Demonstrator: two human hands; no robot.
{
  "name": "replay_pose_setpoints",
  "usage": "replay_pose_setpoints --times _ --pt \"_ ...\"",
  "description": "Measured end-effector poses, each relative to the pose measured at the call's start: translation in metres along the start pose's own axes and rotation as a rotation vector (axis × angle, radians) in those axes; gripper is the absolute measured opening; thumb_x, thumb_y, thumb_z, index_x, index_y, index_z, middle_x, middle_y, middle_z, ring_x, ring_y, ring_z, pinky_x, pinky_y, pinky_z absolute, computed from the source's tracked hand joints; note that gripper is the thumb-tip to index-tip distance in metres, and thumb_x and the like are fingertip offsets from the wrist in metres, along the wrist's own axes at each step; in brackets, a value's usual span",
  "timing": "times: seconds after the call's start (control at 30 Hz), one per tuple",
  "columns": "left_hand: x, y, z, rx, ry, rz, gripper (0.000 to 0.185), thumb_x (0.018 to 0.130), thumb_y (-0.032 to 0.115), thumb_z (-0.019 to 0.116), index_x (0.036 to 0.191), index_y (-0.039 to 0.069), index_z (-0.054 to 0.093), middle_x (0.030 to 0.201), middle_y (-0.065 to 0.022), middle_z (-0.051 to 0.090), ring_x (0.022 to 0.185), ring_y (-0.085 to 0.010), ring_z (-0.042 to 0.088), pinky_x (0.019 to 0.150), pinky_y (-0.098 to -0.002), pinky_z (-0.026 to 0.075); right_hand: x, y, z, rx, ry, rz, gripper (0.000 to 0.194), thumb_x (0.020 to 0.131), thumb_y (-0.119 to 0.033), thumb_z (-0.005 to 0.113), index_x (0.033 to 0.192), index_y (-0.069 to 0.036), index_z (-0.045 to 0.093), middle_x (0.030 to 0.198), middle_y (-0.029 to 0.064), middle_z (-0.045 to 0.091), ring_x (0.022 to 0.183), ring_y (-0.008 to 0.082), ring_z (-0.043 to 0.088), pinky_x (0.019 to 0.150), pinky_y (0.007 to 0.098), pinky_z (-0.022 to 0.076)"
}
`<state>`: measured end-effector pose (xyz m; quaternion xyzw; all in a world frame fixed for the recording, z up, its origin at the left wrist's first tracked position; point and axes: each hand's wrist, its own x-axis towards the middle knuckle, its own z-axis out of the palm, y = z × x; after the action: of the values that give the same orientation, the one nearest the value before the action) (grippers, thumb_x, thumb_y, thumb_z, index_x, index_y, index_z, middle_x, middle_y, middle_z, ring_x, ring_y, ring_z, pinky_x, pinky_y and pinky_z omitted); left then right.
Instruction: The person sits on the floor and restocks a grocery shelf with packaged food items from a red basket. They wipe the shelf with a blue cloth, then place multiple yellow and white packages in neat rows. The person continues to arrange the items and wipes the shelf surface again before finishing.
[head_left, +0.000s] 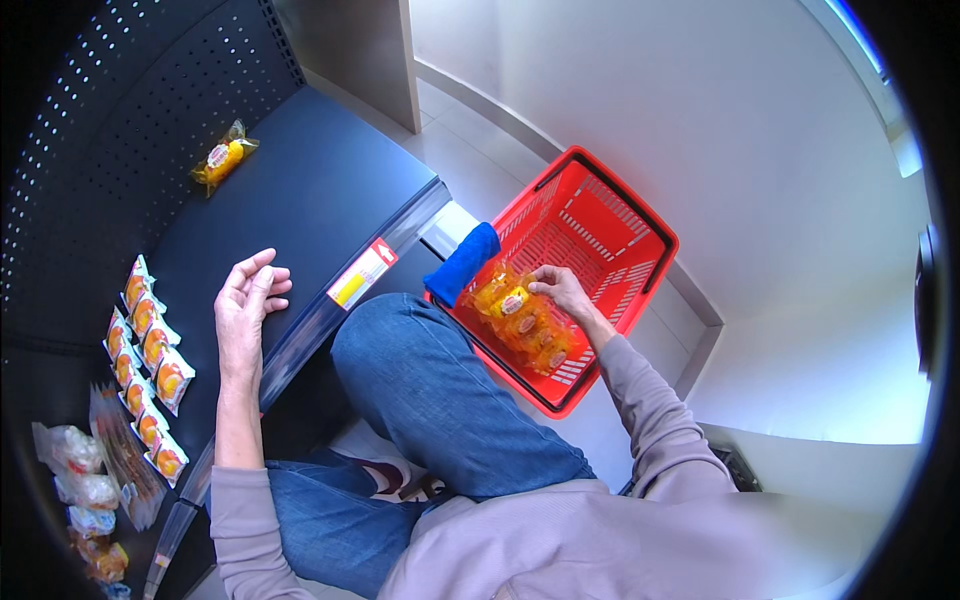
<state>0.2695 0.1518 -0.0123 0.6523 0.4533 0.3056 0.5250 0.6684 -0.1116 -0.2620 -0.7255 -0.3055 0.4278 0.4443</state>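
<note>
My left hand (251, 296) hovers over the dark metal shelf (315, 172), fingers loosely curled and apart, holding nothing. My right hand (559, 289) reaches into the red plastic shopping basket (637, 322), its fingertips at a yellow-wrapped snack (511, 301); whether they grip it is not certain. More snacks in clear orange-yellow wrappers (536, 337) lie piled in the basket's near part. A blue cloth (463, 264) hangs over the basket's left rim. One wrapped yellow snack (223, 159) lies at the back of the shelf, against the perforated panel.
White-and-orange snack packets (154, 349) stand in two rows on the shelf's left part. Flat packets (127, 457) and other bagged foods (88, 487) are beyond them. A price label (362, 274) sits on the shelf's front edge. A white wall (637, 112) rises behind the basket.
</note>
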Motion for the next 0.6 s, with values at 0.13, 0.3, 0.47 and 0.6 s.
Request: replay_pose_setpoints --times 0.13,0.3,0.47,0.6 --pt "0.001 0.001 0.000 -0.025 -0.020 -0.001 0.033 0.104 0.027 0.063 0.127 0.005 0.067 0.101 -0.0078 0.074 0.092 -0.0117 0.070 0.081 -0.0247 0.058 0.014 0.023 0.010 -0.093 0.094 0.003 0.012 0.095 -0.006 0.071 0.105 0.000 0.071 0.095 0.0013 0.071 0.088 0.0097 0.064 0.082 0.0268 0.0525" --pt "0.001 0.000 -0.003 -0.037 -0.033 -0.002 0.031 0.104 0.027 0.063 0.125 0.005 0.068 0.100 -0.0074 0.074 0.091 -0.0112 0.070 0.080 -0.0240 0.058 0.017 0.023 0.026 0.067 0.219 -0.053 0.014 0.091 -0.010 0.074 0.102 -0.001 0.071 0.088 0.0021 0.071 0.083 0.0106 0.064 0.076 0.0289 0.0517" --pt "0.002 0.000 -0.001 -0.033 -0.038 -0.005 0.029 0.104 0.026 0.063 0.122 0.004 0.070 0.099 -0.0072 0.074 0.090 -0.0111 0.070 0.079 -0.0237 0.057 0.021 0.031 0.022 -0.031 0.185 -0.078 0.017 0.091 -0.012 0.074 0.105 -0.002 0.071 0.089 0.0027 0.072 0.083 0.0110 0.065 0.077 0.0292 0.0519" --pt "0.000 0.002 -0.002 -0.026 -0.035 -0.014 0.028 0.104 0.026 0.063 0.122 0.005 0.070 0.098 -0.0069 0.074 0.089 -0.0108 0.069 0.079 -0.0236 0.057 0.018 0.023 0.017 -0.164 0.114 -0.054 0.014 0.093 -0.008 0.071 0.105 0.000 0.071 0.091 0.0031 0.072 0.086 0.0112 0.066 0.081 0.0285 0.0525"
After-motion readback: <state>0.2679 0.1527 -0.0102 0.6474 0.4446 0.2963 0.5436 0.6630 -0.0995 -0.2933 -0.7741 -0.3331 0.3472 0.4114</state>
